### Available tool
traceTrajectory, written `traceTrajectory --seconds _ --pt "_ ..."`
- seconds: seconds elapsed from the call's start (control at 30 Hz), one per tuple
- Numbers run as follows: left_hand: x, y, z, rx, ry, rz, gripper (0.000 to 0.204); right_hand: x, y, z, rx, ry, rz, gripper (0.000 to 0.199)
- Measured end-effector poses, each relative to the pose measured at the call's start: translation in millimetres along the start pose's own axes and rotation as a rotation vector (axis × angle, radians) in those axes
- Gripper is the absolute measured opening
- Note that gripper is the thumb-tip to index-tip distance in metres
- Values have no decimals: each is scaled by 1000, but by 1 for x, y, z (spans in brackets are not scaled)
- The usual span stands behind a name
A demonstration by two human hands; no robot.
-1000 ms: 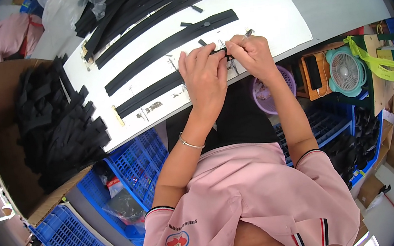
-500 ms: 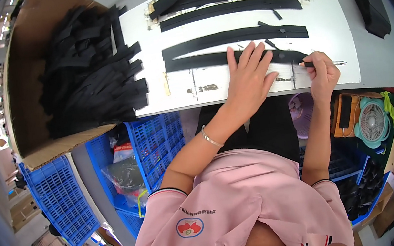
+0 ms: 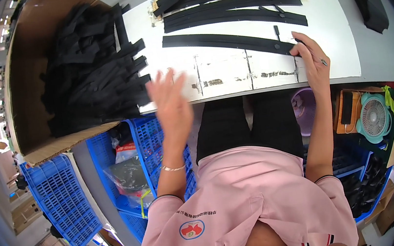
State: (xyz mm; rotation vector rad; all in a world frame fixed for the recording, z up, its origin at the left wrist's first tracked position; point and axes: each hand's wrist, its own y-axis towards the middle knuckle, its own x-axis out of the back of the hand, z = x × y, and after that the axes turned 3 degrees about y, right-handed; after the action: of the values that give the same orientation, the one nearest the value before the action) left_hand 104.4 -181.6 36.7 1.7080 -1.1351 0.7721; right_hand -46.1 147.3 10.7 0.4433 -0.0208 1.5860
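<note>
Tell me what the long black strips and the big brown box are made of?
The long black strips look like matte woven fabric, probably zipper tapes: they lie flat and limp, without shine. The big brown box looks like plain cardboard, judging by its dull tan walls and layered edge.

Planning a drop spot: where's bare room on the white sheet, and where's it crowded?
Free: the near band of the white sheet, between the nearest black strip and the table edge, from the left hand across to the right hand. Crowded: the far side's stacked strips and the cardboard box on the left.
</note>
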Motion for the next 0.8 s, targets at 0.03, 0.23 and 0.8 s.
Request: traceTrajectory --seconds 0.03,0.23,0.8 --pt "8 -10 19 6 80 -52 52 0 0 0 56 -65 36 28" --pt "40 -25 99 128 450 -45 46 -3 6 4 126 -140 -1 27" --pt "-85 40 -63 -135 -200 -48 10 -8 -12 13 173 -238 -119 26"
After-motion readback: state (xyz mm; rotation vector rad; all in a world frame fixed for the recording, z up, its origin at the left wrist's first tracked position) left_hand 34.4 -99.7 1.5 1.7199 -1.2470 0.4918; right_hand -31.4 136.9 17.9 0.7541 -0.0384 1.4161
